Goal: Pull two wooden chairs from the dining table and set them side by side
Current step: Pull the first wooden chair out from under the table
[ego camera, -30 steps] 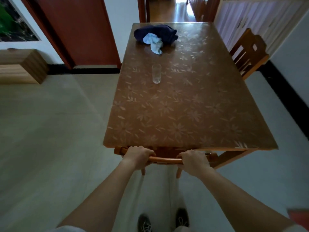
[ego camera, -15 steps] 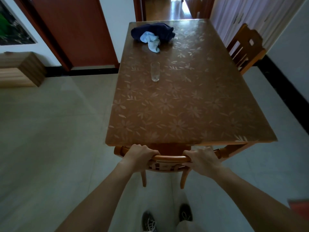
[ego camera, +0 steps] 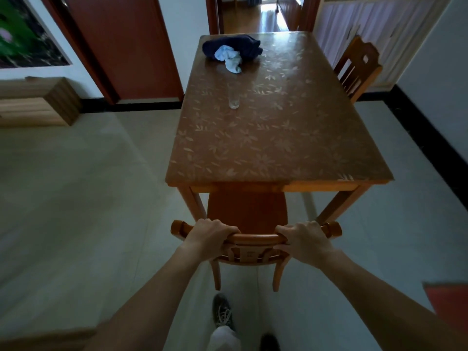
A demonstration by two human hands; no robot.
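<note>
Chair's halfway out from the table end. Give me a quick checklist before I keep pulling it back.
1. Both hands on the top rail: left hand and right hand each have a closed grip on the near chair. Ok.
2. Seat out from under the dining table: its front edge is under the tabletop. Not ok.
3. Floor behind: only the person's own shoes show; further back is out of view. Cannot tell.
4. Glass upright, away from the table edges. Ok.
5. Second chair at the right side, not yet moved. Ok.
6. All four legs on the floor: front legs hidden. Cannot tell.
</note>
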